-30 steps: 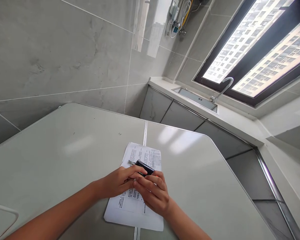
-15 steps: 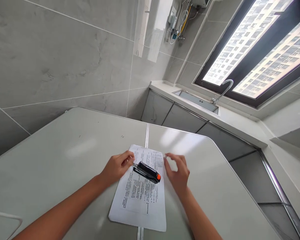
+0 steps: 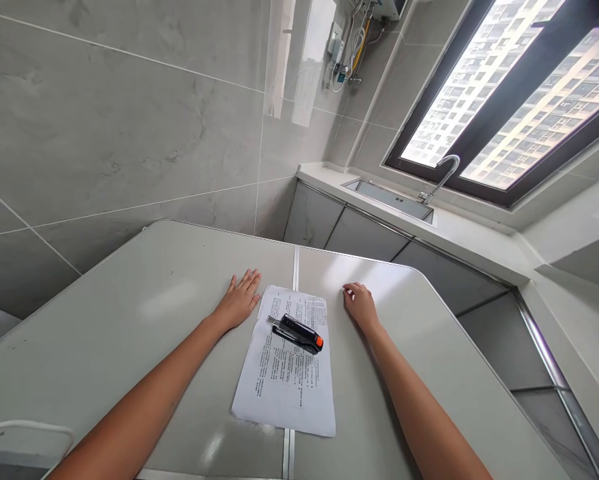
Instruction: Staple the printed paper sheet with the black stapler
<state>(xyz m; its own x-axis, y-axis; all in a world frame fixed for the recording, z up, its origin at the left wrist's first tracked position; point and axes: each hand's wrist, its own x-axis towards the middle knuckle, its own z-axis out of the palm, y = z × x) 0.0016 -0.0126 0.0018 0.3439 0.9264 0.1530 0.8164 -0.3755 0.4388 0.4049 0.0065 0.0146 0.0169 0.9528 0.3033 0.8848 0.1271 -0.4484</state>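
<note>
A black stapler (image 3: pixel 299 333) with an orange end lies slantwise on printed paper sheets (image 3: pixel 284 400), its metal part pointing left. My left hand (image 3: pixel 238 301) rests on the table just left of the paper's upper part, fingers spread, holding nothing. To the right of the paper, my right hand (image 3: pixel 360 305) is on the table with its fingers curled together. Whatever may be between those fingertips is too small to make out. Neither hand touches the stapler.
The pale table (image 3: pixel 179 280) has a metal seam running down its middle. Beyond it stand a counter with a sink (image 3: pixel 394 199) and a faucet (image 3: pixel 444 177), under a window. A white curved rail (image 3: pixel 29 424) shows at the lower left.
My left hand has left the stapler's metal end and spread flat on the table. My right hand has moved slightly away from the paper, rightward and up, its fingers drawn closer together.
</note>
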